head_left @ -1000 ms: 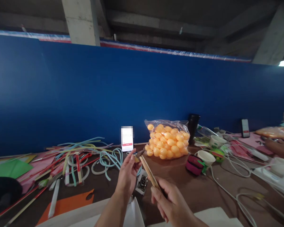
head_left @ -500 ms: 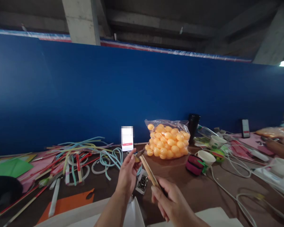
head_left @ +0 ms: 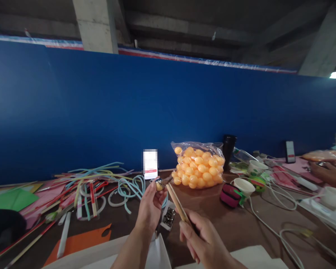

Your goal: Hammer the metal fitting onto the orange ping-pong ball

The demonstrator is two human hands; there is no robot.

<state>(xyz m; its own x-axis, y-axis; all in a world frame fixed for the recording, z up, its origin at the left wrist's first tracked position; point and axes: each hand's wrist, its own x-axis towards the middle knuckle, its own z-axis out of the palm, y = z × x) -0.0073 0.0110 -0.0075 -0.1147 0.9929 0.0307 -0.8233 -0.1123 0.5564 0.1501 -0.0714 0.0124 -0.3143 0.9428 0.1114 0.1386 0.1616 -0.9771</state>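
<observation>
Tan, narrow wooden stick point(head_left: 177, 203): lower centre of the frame, long axis slanting from the right hand point(head_left: 198, 233) up and leftward, its far end just right of the left hand point(head_left: 150, 205).
Right fingers: closed around the stick's lower end, thumb on top.
Left fingers: pinched together on a small, shiny, silver-and-gold round piece point(head_left: 159, 184), held up at their tips.
Round piece: just left of the stick's far end, almost in line with it; the left hand has it, so that hand is the nearer.
Gap between: a thin dark bit point(head_left: 168, 181) shows there; from where I stand I can't tell what it belongs to, or whether stick and round piece touch.
White open box point(head_left: 168, 216): below the round piece, between the two hands, with dark shiny bits inside.
Clear plastic bag of orange balls point(head_left: 198, 167): right of centre, behind the hands.
Pale blue tubing point(head_left: 131, 189): left of the left hand.
</observation>
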